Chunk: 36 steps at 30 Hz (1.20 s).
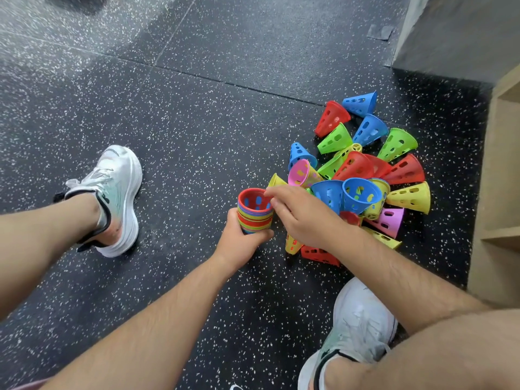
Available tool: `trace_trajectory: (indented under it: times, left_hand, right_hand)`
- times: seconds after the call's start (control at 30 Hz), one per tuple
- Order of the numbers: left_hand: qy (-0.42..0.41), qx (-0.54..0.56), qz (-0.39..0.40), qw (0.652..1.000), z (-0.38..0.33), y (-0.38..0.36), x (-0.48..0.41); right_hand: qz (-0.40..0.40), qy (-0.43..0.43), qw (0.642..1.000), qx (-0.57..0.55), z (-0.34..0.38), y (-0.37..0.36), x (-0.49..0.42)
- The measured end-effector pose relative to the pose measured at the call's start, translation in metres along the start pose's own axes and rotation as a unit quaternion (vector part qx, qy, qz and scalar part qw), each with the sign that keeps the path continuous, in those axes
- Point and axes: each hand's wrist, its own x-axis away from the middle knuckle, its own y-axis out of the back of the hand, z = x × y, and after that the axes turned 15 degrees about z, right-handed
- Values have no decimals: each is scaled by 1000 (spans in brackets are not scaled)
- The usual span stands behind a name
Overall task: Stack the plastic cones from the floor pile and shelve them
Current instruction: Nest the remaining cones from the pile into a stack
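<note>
nested cone stack (pixel 254 213), mouth up: left hand (pixel 242 242) wrapped round it; right hand (pixel 299 216) at its rim, grip unclear. floor pile (pixel 357 164) rightward, nearer right hand.

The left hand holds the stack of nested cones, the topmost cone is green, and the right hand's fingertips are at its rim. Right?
Not quite: the head view shows the topmost cone is red, not green. The left hand does hold the stack of nested cones, with the right hand at its rim.
</note>
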Motion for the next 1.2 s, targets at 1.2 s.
trace_trajectory:
  times: [1.2]
  left_hand:
    - [29, -17, -12, 999, 4, -2, 2]
  right_hand:
    - [-163, 95, 981, 34, -5, 35, -10]
